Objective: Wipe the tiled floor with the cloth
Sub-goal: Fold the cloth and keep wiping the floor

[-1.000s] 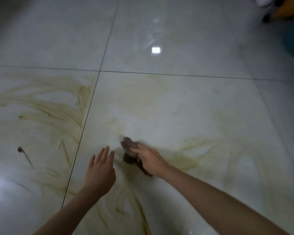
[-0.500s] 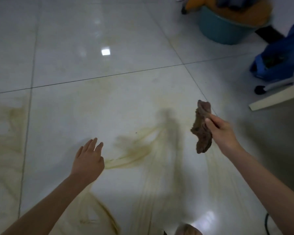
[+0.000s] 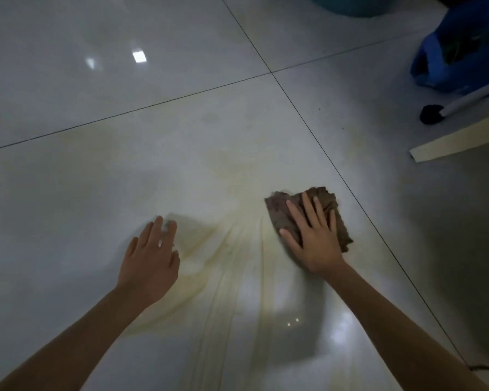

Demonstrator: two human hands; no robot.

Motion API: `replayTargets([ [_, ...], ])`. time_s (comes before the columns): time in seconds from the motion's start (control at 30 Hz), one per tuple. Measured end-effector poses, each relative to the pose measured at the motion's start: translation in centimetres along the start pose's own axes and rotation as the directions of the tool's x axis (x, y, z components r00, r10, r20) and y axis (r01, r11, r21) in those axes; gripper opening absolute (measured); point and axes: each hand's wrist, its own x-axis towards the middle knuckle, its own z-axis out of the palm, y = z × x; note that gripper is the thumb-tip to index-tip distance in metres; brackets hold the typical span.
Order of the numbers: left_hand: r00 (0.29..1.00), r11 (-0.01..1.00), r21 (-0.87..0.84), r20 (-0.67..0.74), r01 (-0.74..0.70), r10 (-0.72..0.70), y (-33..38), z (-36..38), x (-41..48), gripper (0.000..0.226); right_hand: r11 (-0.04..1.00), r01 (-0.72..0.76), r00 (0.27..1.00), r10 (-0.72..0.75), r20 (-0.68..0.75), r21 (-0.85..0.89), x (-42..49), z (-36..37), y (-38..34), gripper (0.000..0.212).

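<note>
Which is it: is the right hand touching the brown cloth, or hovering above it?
Touching. The head view shows the right hand lying flat on the brown cloth, fingers spread straight across it, pressing it to the tiled floor.

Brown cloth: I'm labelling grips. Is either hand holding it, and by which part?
Neither grips it. The right hand presses flat on the middle of the brown fabric cloth, pinning it to the white tiled floor. The left hand holds nothing.
</note>
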Motion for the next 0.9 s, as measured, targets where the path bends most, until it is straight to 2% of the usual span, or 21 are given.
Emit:
replayTargets([
  [0.07,1.0,1.0,-0.02,-0.015,0.019,-0.02,0.3,0.3,0.8,0.057,0.998,0.037,0.997,-0.04,-0.061,-0.05,1.1,-0.5,2.2,0.064],
  [0.17,0.999,0.997,-0.063,-0.03,0.039,-0.041,0.4,0.8,1.5,0.055,0.984,-0.163,0.984,0.157,-0.084,-0.077,5.6,-1.4,5.3,0.069],
  [0.23,0.998,0.995,-0.099,-0.043,0.033,-0.038,0.5,0.7,1.3,0.059,0.947,-0.318,0.944,0.311,-0.113,-0.044,7.9,-0.9,4.0,0.072],
  [0.3,0.998,0.992,-0.127,-0.064,0.014,-0.022,0.6,0.4,1.1,0.063,0.938,-0.345,0.925,0.334,-0.182,-0.033,8.1,0.5,-0.7,0.068],
  [0.33,0.997,0.989,-0.149,-0.072,0.015,-0.026,0.6,0.3,1.1,0.063,0.962,-0.272,0.942,0.259,-0.214,-0.032,7.2,1.5,-3.8,0.064],
  [0.4,0.995,0.973,-0.23,-0.094,0.022,-0.045,0.5,0.1,1.3,0.061,0.999,0.004,0.971,-0.012,-0.24,-0.034,4.0,4.0,-10.4,0.057],
  [0.47,0.988,0.943,-0.332,-0.134,0.033,-0.082,0.1,0.1,1.4,0.054,0.955,0.296,0.947,-0.294,-0.13,-0.007,0.4,6.0,-15.7,0.054],
  [0.5,0.983,0.925,-0.377,-0.148,0.044,-0.107,-0.2,0.2,1.4,0.048,0.92,0.392,0.918,-0.39,-0.071,0.011,-0.6,6.3,-16.8,0.053],
  [0.57,0.975,0.882,-0.466,-0.159,0.066,-0.157,-0.9,0.4,1.1,0.043,0.85,0.527,0.85,-0.527,-0.008,0.025,-0.1,6.0,-15.5,0.05],
  [0.63,0.976,0.852,-0.522,-0.165,0.038,-0.145,-1.5,0.5,0.8,0.046,0.817,0.575,0.817,-0.576,-0.02,-0.041,2.1,4.0,-11.5,0.046],
  [0.7,0.979,0.845,-0.535,-0.173,-0.002,-0.107,-1.9,0.6,0.6,0.054,0.864,0.478,0.865,-0.495,-0.086,-0.161,5.4,1.7,-5.5,0.048],
  [0.77,0.98,0.833,-0.552,-0.179,-0.032,-0.081,-2.1,0.7,0.5,0.054,0.932,0.265,0.946,-0.301,-0.121,-0.246,8.2,-0.6,0.5,0.054],
  [0.83,0.982,0.803,-0.593,-0.175,-0.051,-0.067,-2.1,0.8,0.5,0.045,0.977,0.052,0.99,-0.078,-0.119,-0.208,9.9,-2.0,3.9,0.066],
  [0.9,0.984,0.775,-0.629,-0.168,-0.06,-0.06,-2.2,0.6,0.4,0.04,0.985,-0.134,0.982,0.117,-0.151,-0.108,10.6,-1.6,2.2,0.073],
])
